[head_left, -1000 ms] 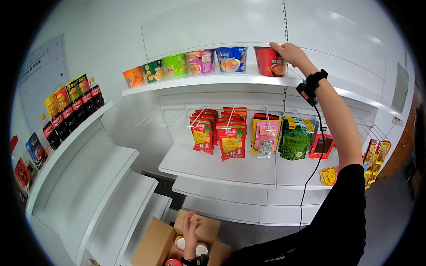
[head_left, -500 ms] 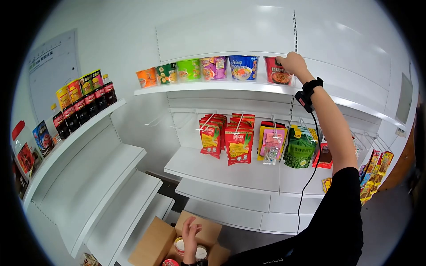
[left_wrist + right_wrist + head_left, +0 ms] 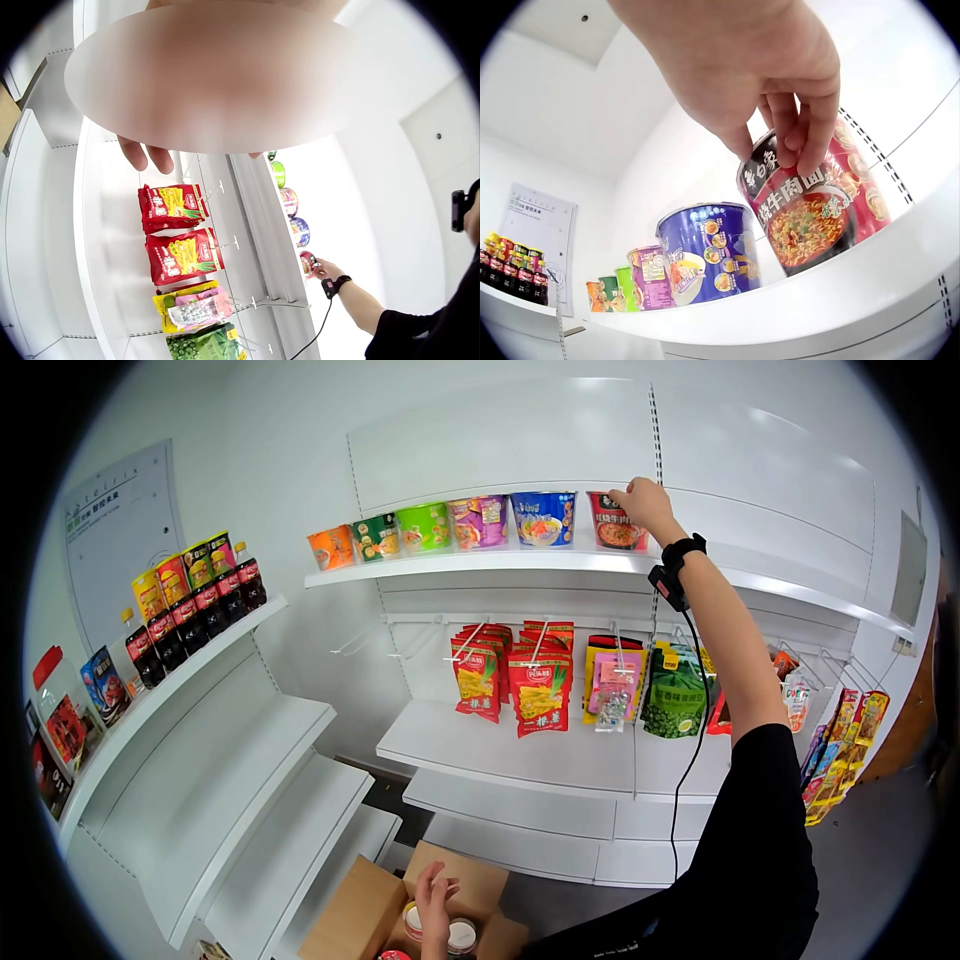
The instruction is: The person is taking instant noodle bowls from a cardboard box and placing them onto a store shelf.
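Observation:
On the top shelf, my right hand (image 3: 648,505) holds a red instant noodle cup (image 3: 612,536) near its rim. The right wrist view shows the fingers (image 3: 817,139) curled against the front of the cup, with the thumb at the left of its rim. Its printed noodle bowl faces out, and it leans in that view. Beside it on the left is a blue noodle cup (image 3: 708,255). My left hand (image 3: 434,900) is over an open cardboard box (image 3: 352,910), fingers loosely bent and holding nothing. White-lidded cups (image 3: 462,935) lie inside the box.
Purple, green and orange cups (image 3: 330,548) continue the row leftward. Below hang red snack bags (image 3: 542,692), a green pouch (image 3: 675,700) and other packets on hooks. Cola bottles (image 3: 187,625) line the left shelf. A black cable (image 3: 684,760) trails from the right wrist.
The red cup has turned so its printed label faces further forward. My right hand has come from over the rim down to its front right. The left hand stays over the box.

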Tool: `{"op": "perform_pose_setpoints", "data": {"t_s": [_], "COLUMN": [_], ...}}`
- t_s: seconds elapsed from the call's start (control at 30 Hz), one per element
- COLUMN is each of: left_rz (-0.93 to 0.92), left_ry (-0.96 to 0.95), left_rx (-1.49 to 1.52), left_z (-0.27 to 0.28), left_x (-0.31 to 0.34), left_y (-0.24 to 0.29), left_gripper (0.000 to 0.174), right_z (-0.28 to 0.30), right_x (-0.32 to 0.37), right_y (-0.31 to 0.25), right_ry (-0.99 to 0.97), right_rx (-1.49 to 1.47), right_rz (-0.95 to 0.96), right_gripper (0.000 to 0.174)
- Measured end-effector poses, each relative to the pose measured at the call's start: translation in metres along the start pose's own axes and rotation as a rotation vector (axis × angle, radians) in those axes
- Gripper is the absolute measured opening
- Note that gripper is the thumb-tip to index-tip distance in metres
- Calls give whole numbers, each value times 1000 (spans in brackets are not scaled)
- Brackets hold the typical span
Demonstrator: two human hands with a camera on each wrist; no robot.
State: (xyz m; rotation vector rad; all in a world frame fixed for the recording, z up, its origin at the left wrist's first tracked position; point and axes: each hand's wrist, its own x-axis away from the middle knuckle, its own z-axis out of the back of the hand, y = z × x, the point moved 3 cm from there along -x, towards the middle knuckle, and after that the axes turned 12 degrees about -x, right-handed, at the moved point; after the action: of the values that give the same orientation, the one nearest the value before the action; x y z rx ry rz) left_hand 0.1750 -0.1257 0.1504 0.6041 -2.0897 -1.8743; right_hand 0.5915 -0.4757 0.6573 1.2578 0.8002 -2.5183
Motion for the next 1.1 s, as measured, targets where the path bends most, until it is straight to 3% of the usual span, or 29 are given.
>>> {"op": "perform_pose_setpoints", "data": {"t_s": [0.53, 0.87, 1.1], "left_rz": [55, 76, 117], "left_ry": [-14, -28, -20], "left_rx": [-12, -43, -26], "left_z": [3, 10, 16], "left_x": [11, 15, 19], "left_y": [-7, -14, -21], "left_gripper": [39, 39, 38], "right_z": [-2, -6, 15], "right_x": [0, 6, 43], "right_y": [14, 18, 1], "right_ry": [17, 2, 42], "right_rx": [-208, -259, -396], "right_rz": [69, 50, 59], "right_gripper": [45, 62, 58]}}
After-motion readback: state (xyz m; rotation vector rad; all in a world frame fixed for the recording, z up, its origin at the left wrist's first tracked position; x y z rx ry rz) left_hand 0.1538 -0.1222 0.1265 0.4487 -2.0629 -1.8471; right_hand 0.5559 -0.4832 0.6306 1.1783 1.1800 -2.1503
